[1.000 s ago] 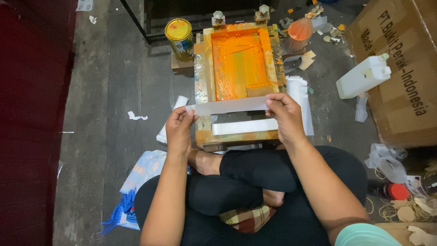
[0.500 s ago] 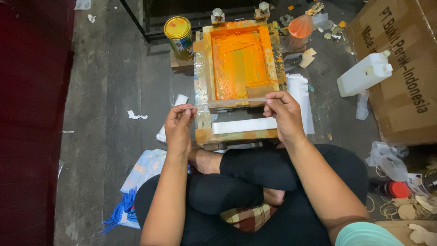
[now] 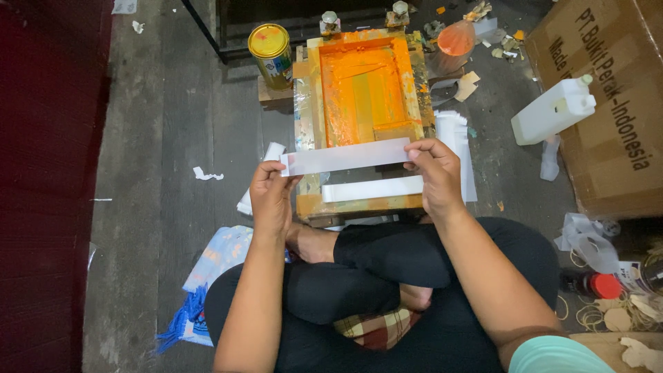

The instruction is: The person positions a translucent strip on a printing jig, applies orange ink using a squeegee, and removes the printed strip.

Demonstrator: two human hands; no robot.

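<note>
Head view: left hand (image 3: 271, 197) pinches the white strip's (image 3: 345, 157) left end, right hand (image 3: 434, 173) its right. Half a second ago it lay lower on the orange frame (image 3: 364, 97); now lifted free, can (image 3: 271, 55) at eleven o'clock.

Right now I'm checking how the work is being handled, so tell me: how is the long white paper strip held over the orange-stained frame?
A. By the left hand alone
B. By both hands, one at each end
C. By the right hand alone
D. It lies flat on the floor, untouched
B: the left hand pinches one end of the white paper strip and the right hand the other, above the frame.
</note>
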